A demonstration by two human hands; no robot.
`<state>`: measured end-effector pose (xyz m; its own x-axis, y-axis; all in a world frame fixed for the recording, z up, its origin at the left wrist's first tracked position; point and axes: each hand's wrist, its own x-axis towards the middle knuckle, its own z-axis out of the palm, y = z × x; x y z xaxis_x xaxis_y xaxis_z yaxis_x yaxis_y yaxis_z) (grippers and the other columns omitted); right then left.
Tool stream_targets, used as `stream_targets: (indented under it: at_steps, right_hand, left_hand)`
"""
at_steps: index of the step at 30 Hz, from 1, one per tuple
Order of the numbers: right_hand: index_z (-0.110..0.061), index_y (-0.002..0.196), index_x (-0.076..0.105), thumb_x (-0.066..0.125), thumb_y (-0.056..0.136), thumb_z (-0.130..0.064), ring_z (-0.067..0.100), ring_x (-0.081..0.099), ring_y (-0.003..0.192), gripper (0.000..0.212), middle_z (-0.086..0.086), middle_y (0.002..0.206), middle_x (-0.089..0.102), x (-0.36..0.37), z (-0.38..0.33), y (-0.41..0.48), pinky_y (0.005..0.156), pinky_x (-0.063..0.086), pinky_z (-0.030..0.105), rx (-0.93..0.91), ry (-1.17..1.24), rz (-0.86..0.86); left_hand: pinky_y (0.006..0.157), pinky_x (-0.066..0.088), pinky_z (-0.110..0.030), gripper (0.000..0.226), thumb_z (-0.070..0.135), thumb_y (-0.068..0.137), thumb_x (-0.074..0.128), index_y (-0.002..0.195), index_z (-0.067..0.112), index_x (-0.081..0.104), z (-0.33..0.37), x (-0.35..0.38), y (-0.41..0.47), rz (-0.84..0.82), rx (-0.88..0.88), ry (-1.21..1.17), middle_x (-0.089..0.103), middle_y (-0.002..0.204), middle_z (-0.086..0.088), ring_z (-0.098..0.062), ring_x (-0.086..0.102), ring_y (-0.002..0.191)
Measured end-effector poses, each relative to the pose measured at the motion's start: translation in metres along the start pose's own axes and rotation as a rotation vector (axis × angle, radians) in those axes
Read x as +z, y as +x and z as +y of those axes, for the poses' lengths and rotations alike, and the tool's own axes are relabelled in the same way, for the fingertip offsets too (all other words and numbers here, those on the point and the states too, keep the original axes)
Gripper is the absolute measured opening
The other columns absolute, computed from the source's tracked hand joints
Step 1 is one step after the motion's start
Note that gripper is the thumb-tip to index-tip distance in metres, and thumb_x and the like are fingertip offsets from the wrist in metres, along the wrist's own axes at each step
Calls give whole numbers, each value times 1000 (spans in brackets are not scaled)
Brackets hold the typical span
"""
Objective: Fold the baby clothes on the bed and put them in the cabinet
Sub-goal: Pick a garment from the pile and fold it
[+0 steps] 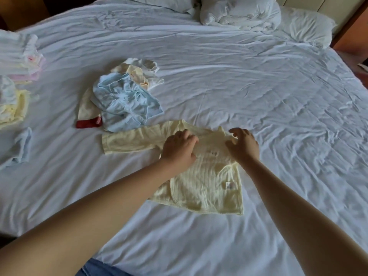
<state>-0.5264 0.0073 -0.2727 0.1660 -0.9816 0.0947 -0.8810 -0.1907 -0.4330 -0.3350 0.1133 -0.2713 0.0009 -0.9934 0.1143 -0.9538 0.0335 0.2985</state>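
A pale yellow ribbed baby top (207, 186) lies flat on the white bed sheet (239, 86) in front of me, one long sleeve stretched out to the left. My left hand (179, 147) presses on its left shoulder with fingers curled against the cloth. My right hand (243, 145) rests at the right shoulder, fingers bent over the folded-in edge. Whether either hand pinches the fabric is hard to tell. An unfolded heap of baby clothes (123, 96), light blue on top with cream and a red cuff, lies just beyond the sleeve.
Folded stacks of pastel baby clothes (18, 62) sit at the bed's left edge, with a small light blue piece (22, 146) nearer me. Pillows (239, 12) and a bunched duvet lie at the head of the bed. Wooden furniture shows at the top corners.
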Motion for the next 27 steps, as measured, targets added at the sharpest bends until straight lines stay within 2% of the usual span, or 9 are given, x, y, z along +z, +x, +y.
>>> stream_targets:
  at_steps: [3, 7, 10, 12, 15, 17, 20, 24, 27]
  right_hand:
    - [-23, 133, 53, 66, 81, -31, 25, 51, 121, 54, 4, 131, 55, -9, 21, -12, 97, 45, 42, 57, -5, -94]
    - [-26, 131, 52, 65, 80, -35, 21, 56, 115, 53, -1, 125, 60, -16, 41, -20, 78, 46, 33, 63, -45, -88]
    - [-26, 129, 53, 64, 80, -26, 20, 59, 107, 50, -3, 122, 62, -22, 46, -20, 70, 39, 28, 73, -39, -78]
    - [-25, 126, 55, 60, 78, -17, 20, 60, 98, 49, -2, 116, 64, -27, 48, -20, 67, 36, 26, 87, -33, -53]
    - [-26, 118, 58, 53, 76, -10, 21, 60, 93, 45, -2, 108, 66, -34, 54, -17, 66, 36, 27, 91, -41, -6]
    - [-25, 116, 58, 49, 78, -9, 23, 60, 93, 41, -1, 104, 66, -38, 60, -14, 65, 36, 28, 135, -26, -4]
    - [-25, 112, 56, 47, 81, -12, 23, 60, 90, 35, -1, 101, 64, -43, 71, -9, 61, 35, 28, 207, -6, -52]
    - [-29, 101, 57, 58, 74, -34, 18, 59, 79, 28, -5, 91, 61, -45, 82, -11, 52, 33, 25, 219, -15, -142]
    - [-24, 92, 61, 56, 76, -28, 18, 55, 75, 18, -5, 85, 59, -47, 86, -12, 54, 33, 27, 194, -61, -102]
  left_hand:
    - [96, 38, -37, 43, 28, 93, 55, 133, 18, 46, 25, 10, 24, -69, 17, -82, 44, 138, -3, -25, 46, 122]
    - [89, 43, -39, 48, 29, 94, 52, 136, 11, 38, 53, 20, 53, -43, -95, -78, 51, 134, -11, -31, 52, 117]
    - [85, 42, -39, 47, 33, 96, 49, 133, 8, 34, 67, 22, 74, -42, -159, -43, 56, 126, -15, -34, 53, 113]
    - [85, 42, -39, 47, 36, 97, 47, 135, 10, 34, 70, 25, 87, -62, -181, -60, 57, 128, -13, -35, 54, 114]
    - [89, 43, -37, 46, 36, 99, 43, 142, 20, 36, 69, 31, 101, -110, -218, -158, 55, 136, -5, -31, 54, 119]
    - [94, 44, -35, 43, 33, 99, 46, 141, 24, 43, 68, 34, 109, -85, -221, -259, 56, 137, -1, -26, 54, 122]
    - [97, 45, -32, 37, 26, 96, 53, 133, 25, 55, 67, 43, 119, -24, -225, -438, 63, 129, 2, -20, 57, 119]
    - [85, 47, -27, 21, 19, 95, 55, 107, 29, 69, 67, 57, 125, -2, -214, -430, 68, 114, 6, -15, 62, 107]
    - [81, 49, -28, 23, 16, 96, 51, 96, 30, 69, 68, 60, 129, 85, -232, -417, 69, 108, 8, -15, 64, 100]
